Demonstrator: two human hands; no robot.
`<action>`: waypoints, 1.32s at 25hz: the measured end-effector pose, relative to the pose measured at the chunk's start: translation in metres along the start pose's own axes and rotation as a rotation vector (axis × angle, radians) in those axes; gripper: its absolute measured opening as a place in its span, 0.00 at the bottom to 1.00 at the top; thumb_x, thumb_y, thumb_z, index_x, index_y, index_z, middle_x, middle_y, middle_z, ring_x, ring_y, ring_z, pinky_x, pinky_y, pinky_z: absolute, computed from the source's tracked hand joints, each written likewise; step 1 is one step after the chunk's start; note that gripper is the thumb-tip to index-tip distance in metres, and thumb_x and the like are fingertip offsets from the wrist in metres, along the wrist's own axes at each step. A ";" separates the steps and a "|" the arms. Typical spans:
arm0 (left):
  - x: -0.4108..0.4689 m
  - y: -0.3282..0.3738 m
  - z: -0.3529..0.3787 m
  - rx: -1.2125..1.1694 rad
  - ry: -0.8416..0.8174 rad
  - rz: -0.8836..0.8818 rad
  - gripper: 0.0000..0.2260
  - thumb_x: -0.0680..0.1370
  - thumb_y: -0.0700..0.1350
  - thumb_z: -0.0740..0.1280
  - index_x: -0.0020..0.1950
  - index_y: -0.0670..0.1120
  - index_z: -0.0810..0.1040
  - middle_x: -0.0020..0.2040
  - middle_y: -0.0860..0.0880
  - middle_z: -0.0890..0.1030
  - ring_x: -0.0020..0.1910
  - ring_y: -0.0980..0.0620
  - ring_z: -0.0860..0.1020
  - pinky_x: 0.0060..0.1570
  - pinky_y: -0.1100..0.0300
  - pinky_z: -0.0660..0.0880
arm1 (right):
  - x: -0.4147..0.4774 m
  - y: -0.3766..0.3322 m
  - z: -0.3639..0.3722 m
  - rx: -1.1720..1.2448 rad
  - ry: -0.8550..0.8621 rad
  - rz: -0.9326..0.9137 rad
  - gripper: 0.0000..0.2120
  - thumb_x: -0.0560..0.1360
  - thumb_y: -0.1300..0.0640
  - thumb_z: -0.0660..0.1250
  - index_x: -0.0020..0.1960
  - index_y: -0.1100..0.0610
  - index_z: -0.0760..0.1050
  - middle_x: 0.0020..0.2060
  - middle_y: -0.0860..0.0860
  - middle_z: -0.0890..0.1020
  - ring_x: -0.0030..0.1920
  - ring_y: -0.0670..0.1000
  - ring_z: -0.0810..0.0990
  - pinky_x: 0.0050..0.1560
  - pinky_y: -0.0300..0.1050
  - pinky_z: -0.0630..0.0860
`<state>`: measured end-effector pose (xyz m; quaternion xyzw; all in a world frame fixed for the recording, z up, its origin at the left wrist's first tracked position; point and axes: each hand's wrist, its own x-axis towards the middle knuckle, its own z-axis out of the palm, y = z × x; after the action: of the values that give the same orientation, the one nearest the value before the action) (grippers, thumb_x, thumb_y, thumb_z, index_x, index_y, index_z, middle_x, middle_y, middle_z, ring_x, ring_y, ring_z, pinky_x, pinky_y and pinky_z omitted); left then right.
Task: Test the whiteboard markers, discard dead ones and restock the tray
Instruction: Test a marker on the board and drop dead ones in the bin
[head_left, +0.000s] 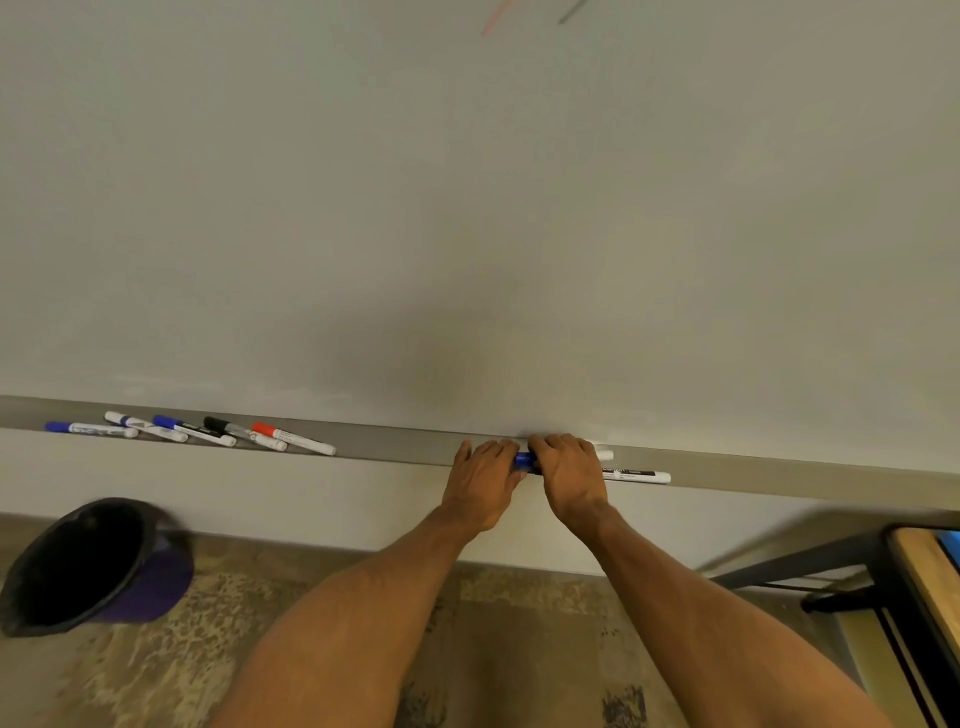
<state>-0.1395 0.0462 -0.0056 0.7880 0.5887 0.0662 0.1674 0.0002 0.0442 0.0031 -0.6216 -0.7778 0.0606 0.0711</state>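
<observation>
Both my hands meet over the grey marker tray (405, 441) under the whiteboard (467, 208). My left hand (483, 480) and my right hand (569, 475) are closed on a blue-capped marker (524, 460), whose cap shows between them. Two more white markers stick out to the right of my right hand, the nearer one (639, 475) lying on the tray. Several capped markers (192, 429), blue, black and red, lie in a loose row on the tray's left part.
A black bin with a purple outside (98, 566) stands on the floor at the left, below the tray. At the right edge is a wooden-topped table with a black frame (919, 571). Faint red and green strokes (498, 15) mark the board's top.
</observation>
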 end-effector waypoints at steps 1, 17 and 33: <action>0.001 -0.001 -0.001 -0.032 0.029 0.003 0.16 0.82 0.52 0.59 0.68 0.49 0.70 0.65 0.49 0.76 0.64 0.50 0.73 0.72 0.51 0.59 | 0.000 -0.002 -0.002 0.012 0.016 -0.039 0.16 0.76 0.60 0.64 0.64 0.55 0.70 0.57 0.55 0.78 0.58 0.57 0.74 0.66 0.50 0.64; -0.026 -0.023 -0.063 0.224 0.199 0.073 0.08 0.82 0.48 0.59 0.58 0.50 0.75 0.53 0.51 0.81 0.51 0.50 0.77 0.53 0.56 0.68 | 0.001 -0.038 -0.034 -0.033 0.097 -0.344 0.12 0.74 0.67 0.61 0.57 0.62 0.74 0.45 0.58 0.79 0.40 0.59 0.76 0.39 0.48 0.66; -0.071 -0.052 -0.164 0.356 0.321 0.278 0.13 0.81 0.57 0.58 0.60 0.55 0.76 0.53 0.49 0.78 0.49 0.50 0.74 0.47 0.60 0.59 | -0.014 -0.112 -0.130 -0.116 0.191 -0.356 0.22 0.81 0.43 0.47 0.64 0.50 0.71 0.44 0.52 0.80 0.40 0.53 0.78 0.38 0.41 0.66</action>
<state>-0.2575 0.0221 0.1369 0.8577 0.4964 0.1080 -0.0798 -0.0803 0.0068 0.1506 -0.4805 -0.8671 -0.0571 0.1180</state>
